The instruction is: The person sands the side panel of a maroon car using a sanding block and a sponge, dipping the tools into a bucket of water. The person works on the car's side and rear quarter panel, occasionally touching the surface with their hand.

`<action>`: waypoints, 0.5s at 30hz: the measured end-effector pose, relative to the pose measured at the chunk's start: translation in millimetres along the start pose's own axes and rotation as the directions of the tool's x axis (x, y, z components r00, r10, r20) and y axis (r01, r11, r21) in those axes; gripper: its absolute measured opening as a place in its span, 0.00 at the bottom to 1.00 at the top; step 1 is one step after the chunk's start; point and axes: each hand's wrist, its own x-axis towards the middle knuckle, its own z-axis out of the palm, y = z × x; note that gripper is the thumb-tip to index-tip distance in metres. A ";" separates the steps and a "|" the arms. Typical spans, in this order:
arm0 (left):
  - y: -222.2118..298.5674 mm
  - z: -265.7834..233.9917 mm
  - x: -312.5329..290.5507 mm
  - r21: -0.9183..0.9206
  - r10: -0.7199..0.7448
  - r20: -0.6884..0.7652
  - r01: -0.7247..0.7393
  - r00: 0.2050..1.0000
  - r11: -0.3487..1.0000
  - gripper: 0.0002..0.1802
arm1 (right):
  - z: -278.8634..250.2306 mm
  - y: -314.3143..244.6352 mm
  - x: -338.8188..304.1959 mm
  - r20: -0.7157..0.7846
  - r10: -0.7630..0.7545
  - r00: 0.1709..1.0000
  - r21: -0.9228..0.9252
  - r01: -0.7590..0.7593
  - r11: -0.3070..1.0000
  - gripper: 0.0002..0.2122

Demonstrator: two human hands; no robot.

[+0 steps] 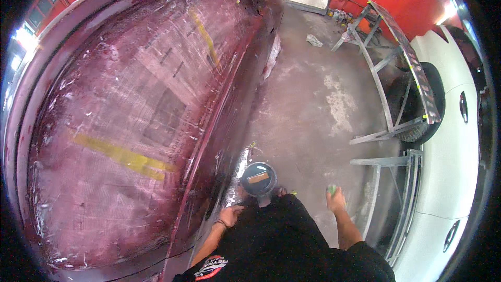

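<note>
Okay, right grip (334,201) closed around a small green piece (332,190), lower right of centre. Left grip (229,216) beside the curved maroon car body (229,107), lower centre; can't tell if it's holding anything. Wrinkled, pink-stained sheeting (94,89) with yellow tape strips (117,154) fills the left. Round grey bucket (273,180), flat brown block (258,177) inside, lower centre. Grey metal stands (384,162) block the way to the glossy white car (446,177), right.
</note>
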 end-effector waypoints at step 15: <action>331.0 -180.8 2.8 -0.958 0.575 0.117 -0.061 0.810 0.281 0.23 | -54.0 135.9 163.6 0.342 0.079 0.936 -0.183 -0.016 0.983 0.31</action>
